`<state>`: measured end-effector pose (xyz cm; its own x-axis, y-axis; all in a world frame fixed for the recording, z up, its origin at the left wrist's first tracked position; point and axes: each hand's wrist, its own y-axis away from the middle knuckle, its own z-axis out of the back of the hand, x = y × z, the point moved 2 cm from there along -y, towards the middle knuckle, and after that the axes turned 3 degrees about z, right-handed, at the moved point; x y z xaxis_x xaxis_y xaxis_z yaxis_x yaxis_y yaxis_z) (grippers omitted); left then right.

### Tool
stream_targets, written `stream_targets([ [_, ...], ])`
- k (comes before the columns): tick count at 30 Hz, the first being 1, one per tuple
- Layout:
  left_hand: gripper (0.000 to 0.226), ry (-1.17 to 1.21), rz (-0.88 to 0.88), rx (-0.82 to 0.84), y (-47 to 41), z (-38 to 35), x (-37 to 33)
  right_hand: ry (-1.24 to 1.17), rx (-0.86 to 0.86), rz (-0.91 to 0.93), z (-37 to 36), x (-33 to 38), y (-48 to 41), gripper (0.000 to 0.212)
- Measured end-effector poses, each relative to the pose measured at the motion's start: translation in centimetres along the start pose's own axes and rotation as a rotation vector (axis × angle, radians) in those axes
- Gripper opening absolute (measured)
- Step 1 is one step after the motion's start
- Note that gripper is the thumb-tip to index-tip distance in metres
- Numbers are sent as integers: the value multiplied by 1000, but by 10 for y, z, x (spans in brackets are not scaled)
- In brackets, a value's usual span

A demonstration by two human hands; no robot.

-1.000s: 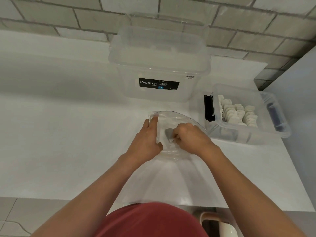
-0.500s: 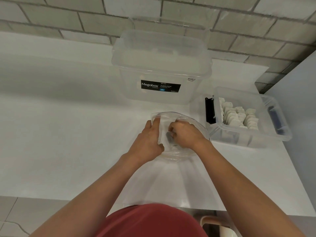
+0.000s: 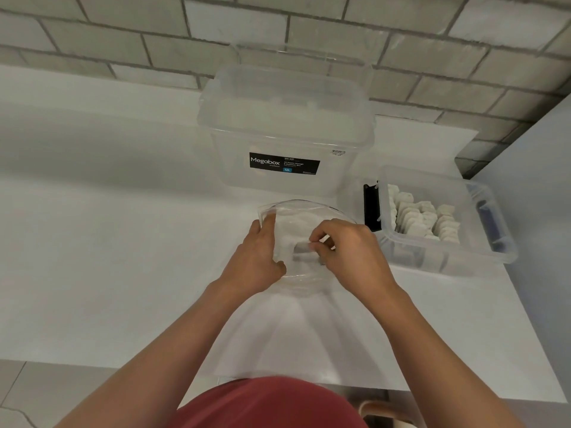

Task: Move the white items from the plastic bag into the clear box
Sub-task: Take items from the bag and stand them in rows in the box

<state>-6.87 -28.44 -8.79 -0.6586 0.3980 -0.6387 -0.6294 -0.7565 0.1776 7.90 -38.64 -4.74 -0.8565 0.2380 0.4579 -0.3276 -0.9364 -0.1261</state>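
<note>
plastic bag (image 3: 304,211) rim near clear box (image 3: 445,259)

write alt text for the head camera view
A person's left hand holds a clear plastic bag open on a white counter while the right hand pinches a small item inside it. To the right sits a clear box holding rows of white items; a lidded Megabox storage box stands behind.

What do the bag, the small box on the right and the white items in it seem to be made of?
Bag: thin clear plastic film, glossy; it creases and is see-through. Small box: stiff clear plastic, slightly cloudy; its walls keep their shape. White items: matte, soft-looking, perhaps fabric or cotton; too small to be sure.
</note>
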Motion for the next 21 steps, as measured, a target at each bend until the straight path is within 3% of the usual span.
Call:
stream_targets([
  [8,99,0,-16,-8,-4,-7,0,-142,12,-57,32,-12,19,22],
  [14,102,-4,-1,-13,-12,-14,4,-260,-288,-101,121,-41,30,7],
  [18,102,-11,0,-17,-14,-15,3,-129,-490,-142,174,-90,13,4],
  [21,102,-22,-7,-24,-13,-14,0,30,-479,-224,183,-139,-9,6],
])
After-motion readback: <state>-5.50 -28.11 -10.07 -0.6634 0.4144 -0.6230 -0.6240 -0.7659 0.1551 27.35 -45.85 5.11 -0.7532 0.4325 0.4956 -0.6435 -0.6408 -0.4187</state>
